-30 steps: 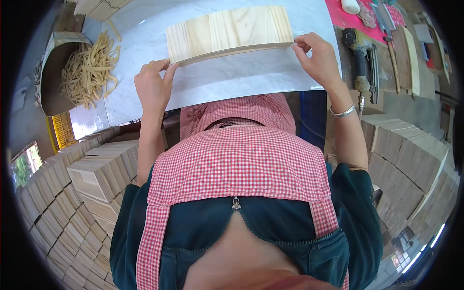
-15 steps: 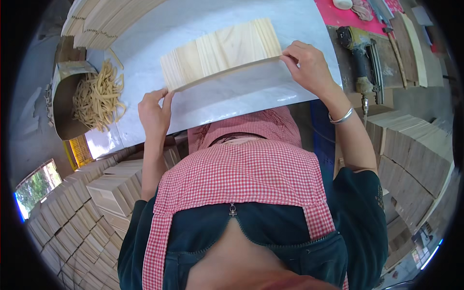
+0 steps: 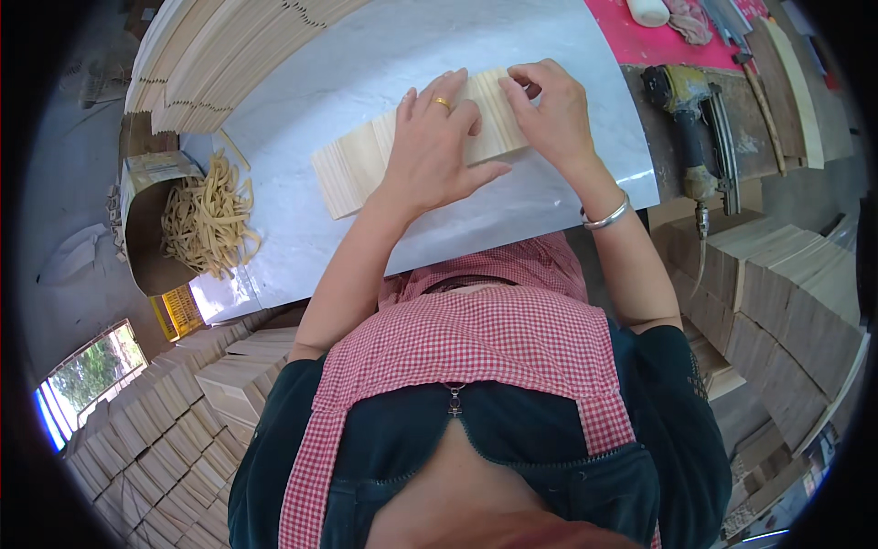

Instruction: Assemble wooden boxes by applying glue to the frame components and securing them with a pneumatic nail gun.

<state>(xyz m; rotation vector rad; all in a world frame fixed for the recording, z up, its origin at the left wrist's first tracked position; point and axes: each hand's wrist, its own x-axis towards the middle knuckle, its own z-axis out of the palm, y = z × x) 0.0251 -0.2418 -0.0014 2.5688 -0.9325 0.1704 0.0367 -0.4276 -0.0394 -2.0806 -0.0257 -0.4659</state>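
Now we have both hands on the row of thin wooden slats [image 3: 366, 160] lying on the white table [image 3: 384, 55]. Our left hand [image 3: 439, 146] lies flat and spread wide over the middle of the row, fingers open, pressing down. Our right hand [image 3: 549, 114] sits at the row's right end, fingers curled in narrowly; it seems to pinch the end slats, though the fingertips hide the grip. Left of the row, a cardboard box [image 3: 151, 229] of rubber bands [image 3: 208, 220] stands at the table's edge. Beyond the row, more slats are stacked [image 3: 219, 55]. Right of it, off the table, lies a nail gun [image 3: 690, 119].
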